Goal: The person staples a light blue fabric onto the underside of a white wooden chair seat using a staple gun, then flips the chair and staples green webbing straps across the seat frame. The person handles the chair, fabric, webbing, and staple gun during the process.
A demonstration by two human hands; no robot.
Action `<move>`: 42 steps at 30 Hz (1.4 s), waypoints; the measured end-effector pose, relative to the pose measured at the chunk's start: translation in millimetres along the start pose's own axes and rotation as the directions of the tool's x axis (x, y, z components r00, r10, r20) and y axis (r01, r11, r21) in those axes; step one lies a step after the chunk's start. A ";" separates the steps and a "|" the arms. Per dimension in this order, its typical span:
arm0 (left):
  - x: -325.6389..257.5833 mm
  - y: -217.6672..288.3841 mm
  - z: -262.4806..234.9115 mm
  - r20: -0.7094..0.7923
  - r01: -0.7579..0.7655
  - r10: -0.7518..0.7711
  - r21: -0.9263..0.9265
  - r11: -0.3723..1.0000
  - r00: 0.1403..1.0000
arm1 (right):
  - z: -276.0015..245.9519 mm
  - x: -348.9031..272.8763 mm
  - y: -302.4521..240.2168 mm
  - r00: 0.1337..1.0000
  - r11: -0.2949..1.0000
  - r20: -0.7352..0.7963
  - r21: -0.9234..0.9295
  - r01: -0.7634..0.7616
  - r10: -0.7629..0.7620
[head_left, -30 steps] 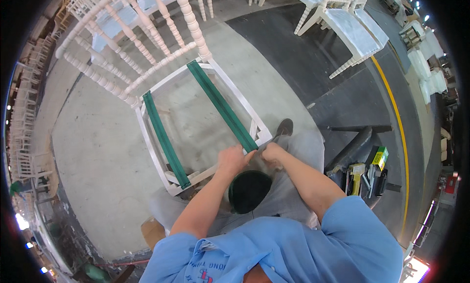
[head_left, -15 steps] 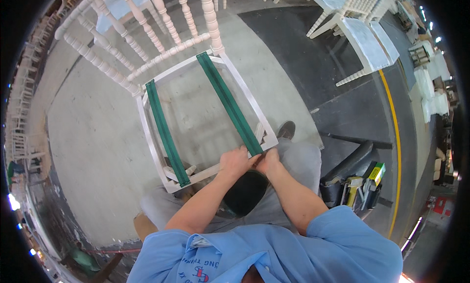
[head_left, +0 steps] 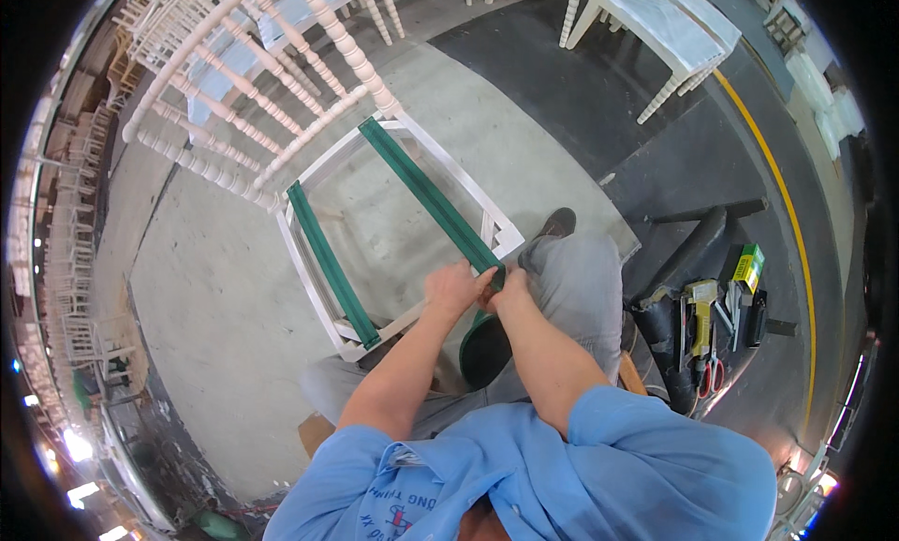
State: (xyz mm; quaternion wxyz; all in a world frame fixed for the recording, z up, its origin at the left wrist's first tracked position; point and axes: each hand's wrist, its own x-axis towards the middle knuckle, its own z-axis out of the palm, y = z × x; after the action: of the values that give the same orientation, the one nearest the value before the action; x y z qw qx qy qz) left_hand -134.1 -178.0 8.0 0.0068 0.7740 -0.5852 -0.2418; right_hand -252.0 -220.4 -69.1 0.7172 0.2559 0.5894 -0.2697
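A white chair frame (head_left: pixel 318 162) lies tipped in front of me, its open seat crossed by two green webbing straps. One strap (head_left: pixel 330 260) runs along the left side. The other strap (head_left: pixel 426 190) runs down the right side to the near rail. My left hand (head_left: pixel 452 288) and my right hand (head_left: pixel 513 293) meet at that strap's near end, both closed on it by the frame's front corner. A dark roll (head_left: pixel 484 349) sits on my lap just below the hands.
To my right, a yellow-handled tool (head_left: pixel 700 321), a green box (head_left: pixel 748 267) and other tools lie on a dark stand. White chairs (head_left: pixel 655 26) stand at the back, more frames are stacked at left. A yellow floor line (head_left: pixel 782 185) runs on the right.
The view has shifted slightly and the chair frame sits a little differently in it. Both hands stay together on the near end of the right green strap.
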 end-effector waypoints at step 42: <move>114.9 -46.5 90.0 0.881 0.862 0.142 -0.391 -0.322 0.452 | -10.8 216.9 -8.6 0.996 0.994 -0.083 -0.110 0.013 -0.022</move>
State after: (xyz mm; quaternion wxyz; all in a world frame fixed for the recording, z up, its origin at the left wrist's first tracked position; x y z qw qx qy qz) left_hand -103.8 -243.3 -127.1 0.2567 0.4963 0.1989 -0.8051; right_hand -230.9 -237.7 -284.7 0.7022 0.2223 0.6351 -0.2325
